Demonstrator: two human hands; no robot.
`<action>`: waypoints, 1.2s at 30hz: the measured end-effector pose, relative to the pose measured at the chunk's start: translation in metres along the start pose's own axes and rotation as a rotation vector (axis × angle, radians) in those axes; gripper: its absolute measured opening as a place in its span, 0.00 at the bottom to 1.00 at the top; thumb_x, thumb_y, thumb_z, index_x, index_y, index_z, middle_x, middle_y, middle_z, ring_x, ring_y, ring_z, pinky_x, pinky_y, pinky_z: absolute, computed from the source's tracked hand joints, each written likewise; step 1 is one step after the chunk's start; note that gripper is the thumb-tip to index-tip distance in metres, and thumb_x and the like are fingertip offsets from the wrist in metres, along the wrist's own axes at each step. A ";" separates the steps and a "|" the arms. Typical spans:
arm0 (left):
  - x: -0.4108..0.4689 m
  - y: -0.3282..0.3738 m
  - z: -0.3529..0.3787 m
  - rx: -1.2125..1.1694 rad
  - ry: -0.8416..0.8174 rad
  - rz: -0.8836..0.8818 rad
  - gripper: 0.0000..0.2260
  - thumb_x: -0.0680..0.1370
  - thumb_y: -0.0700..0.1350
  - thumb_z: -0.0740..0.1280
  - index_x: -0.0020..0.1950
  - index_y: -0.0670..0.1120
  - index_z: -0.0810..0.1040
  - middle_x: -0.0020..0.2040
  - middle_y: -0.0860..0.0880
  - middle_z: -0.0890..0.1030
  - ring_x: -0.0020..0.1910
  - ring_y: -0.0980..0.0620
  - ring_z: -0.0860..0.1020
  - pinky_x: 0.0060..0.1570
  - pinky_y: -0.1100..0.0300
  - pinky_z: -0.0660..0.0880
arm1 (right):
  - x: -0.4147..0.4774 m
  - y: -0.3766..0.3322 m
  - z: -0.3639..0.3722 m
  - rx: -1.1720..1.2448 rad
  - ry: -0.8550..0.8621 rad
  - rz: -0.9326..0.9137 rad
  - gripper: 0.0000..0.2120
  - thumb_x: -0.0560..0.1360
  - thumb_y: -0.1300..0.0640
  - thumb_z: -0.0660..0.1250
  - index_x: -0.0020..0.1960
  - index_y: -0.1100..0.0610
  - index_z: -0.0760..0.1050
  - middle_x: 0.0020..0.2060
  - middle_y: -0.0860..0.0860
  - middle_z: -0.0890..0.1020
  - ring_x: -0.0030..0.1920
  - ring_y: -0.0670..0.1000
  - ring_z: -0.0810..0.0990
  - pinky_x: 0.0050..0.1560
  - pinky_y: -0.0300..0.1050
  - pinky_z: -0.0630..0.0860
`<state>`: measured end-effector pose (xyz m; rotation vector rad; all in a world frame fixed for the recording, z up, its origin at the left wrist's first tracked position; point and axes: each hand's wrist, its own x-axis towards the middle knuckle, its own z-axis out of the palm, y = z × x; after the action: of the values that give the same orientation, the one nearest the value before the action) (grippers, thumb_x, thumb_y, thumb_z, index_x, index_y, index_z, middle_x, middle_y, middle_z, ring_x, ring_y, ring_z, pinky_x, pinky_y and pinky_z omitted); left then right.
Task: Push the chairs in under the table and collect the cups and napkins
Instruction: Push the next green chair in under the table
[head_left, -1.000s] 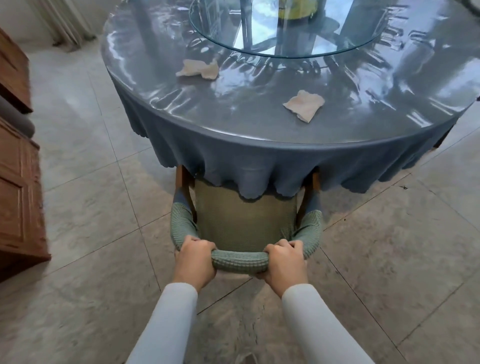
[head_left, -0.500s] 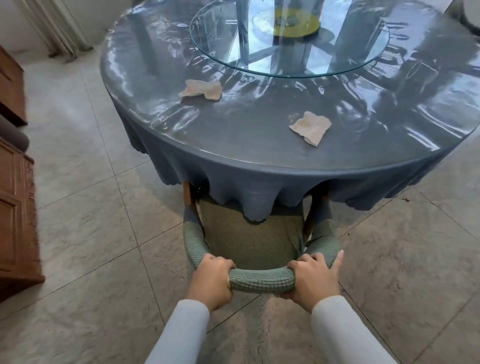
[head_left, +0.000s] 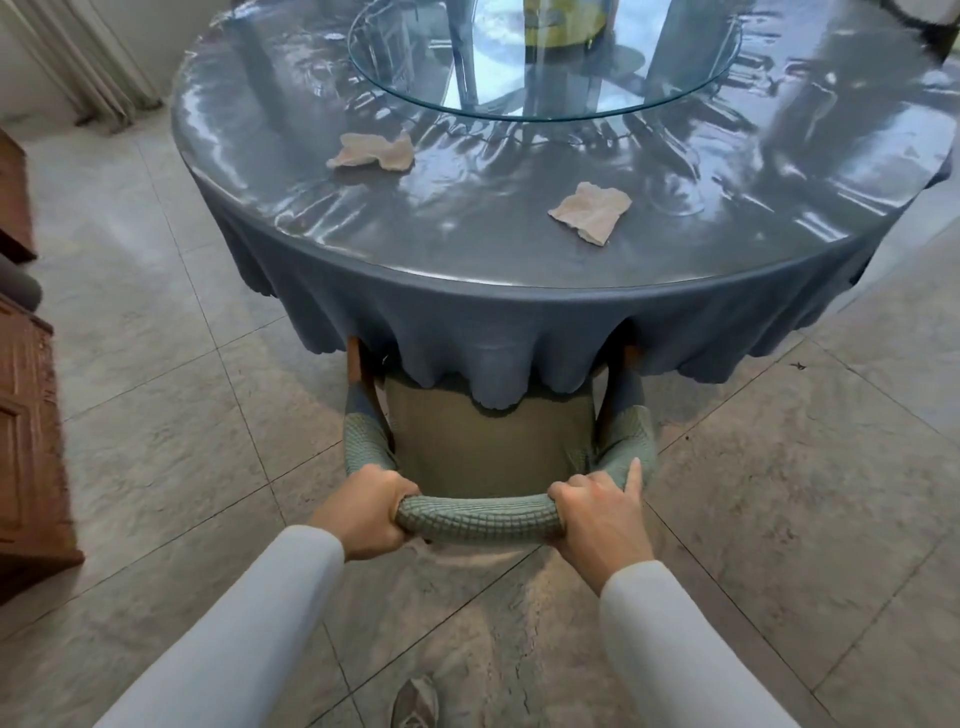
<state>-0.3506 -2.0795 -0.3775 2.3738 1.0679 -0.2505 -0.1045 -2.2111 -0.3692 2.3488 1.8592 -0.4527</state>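
Chair part under the table, two napkins on top

The chair (head_left: 488, 441) sits at the table's (head_left: 467, 291) near edge, seat partly beneath the cloth. Left napkin (head_left: 373, 151) lies farther, right napkin (head_left: 591, 210) nearer. A glass turntable (head_left: 519, 98) sits beyond them. A cabinet (head_left: 26, 426) stands far left.

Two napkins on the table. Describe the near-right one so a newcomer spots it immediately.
Start at the round table with the blue cloth. Between its near edge and the glass turntable lies a beige napkin. Unlike the other napkin farther left, it sits nearer the edge.
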 end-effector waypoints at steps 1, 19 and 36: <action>-0.004 -0.001 0.000 -0.010 -0.005 0.002 0.04 0.71 0.50 0.74 0.43 0.51 0.85 0.37 0.56 0.84 0.38 0.58 0.81 0.42 0.56 0.80 | -0.006 -0.003 0.003 0.012 0.002 0.005 0.10 0.76 0.43 0.68 0.55 0.45 0.77 0.50 0.43 0.81 0.57 0.51 0.76 0.73 0.74 0.45; 0.030 -0.080 -0.072 0.087 0.012 -0.064 0.07 0.72 0.41 0.71 0.37 0.52 0.79 0.35 0.57 0.76 0.44 0.52 0.73 0.42 0.58 0.64 | 0.060 -0.086 -0.005 0.139 0.082 0.062 0.06 0.78 0.49 0.67 0.54 0.46 0.75 0.49 0.43 0.79 0.56 0.51 0.75 0.73 0.74 0.44; 0.131 -0.093 -0.086 0.191 0.184 -0.158 0.50 0.69 0.59 0.78 0.81 0.66 0.46 0.83 0.49 0.37 0.80 0.42 0.31 0.72 0.24 0.44 | 0.170 -0.094 -0.026 0.062 0.230 0.191 0.59 0.71 0.51 0.77 0.80 0.45 0.32 0.80 0.61 0.51 0.79 0.63 0.51 0.73 0.72 0.54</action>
<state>-0.3352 -1.8983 -0.3887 2.5222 1.3755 -0.2009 -0.1567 -2.0225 -0.3865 2.6881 1.7030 -0.2302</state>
